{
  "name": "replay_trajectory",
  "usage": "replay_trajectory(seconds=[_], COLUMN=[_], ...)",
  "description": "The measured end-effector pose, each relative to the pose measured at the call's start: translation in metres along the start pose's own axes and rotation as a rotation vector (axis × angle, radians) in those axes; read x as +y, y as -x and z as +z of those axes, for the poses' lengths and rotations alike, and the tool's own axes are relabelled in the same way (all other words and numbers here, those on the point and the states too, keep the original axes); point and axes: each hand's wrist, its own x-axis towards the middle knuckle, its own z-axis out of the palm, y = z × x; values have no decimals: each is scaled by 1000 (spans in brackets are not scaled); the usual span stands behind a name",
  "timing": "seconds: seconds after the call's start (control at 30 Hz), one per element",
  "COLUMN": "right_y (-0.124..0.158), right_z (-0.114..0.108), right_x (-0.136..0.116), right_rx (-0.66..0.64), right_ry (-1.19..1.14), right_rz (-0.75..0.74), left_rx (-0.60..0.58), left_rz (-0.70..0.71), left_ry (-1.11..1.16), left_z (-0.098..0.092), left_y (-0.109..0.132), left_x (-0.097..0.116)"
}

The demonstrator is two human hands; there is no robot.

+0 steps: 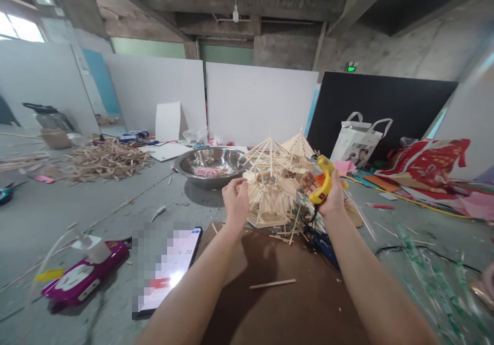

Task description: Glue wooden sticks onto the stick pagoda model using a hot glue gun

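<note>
A pavilion-like model (270, 201) built of thin wooden sticks stands at the far end of a brown board (309, 304), with tiered roofs and a pointed stick frame on top. My left hand (236, 201) is at its left side, fingers curled together; whether a small stick is between them is hidden. In my right hand (335, 198), to the right of the model, is a yellow hot glue gun (327, 183), its nozzle out of clear sight. One loose stick (272, 284) lies on the board, and several more are scattered by the model's base.
A steel basin (189, 172) sits behind the model to the left. Left of my arm lie a phone (181, 262) and a purple power strip (111, 255). A pile of wood strips (108, 162) is farther back. Clear green-marked glue stick packaging (432, 278) lies at right.
</note>
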Motion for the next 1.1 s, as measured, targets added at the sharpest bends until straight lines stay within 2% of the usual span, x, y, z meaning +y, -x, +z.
replay_trajectory(seconds=[0.17,0.27,0.33,0.7,0.87,1.1], right_y=[-20,-23,-22,-17,-12,-5], right_z=[17,28,34,45,48,54], right_x=[7,7,5,4,2,0], right_rx=[-76,-68,-74,-145,-143,-109], right_ry=[1,-23,-29,-37,-38,-71], right_rz=[78,87,86,16,-2,-9], left_rx=[-185,-294,-337,-488,-493,-437], left_rz=[248,388,415,463,517,646], left_ry=[-453,-602,-659,-738,-730,-727], left_z=[0,3,6,16,16,11], left_y=[10,15,15,-4,-8,-11], left_x=[4,7,7,16,11,5])
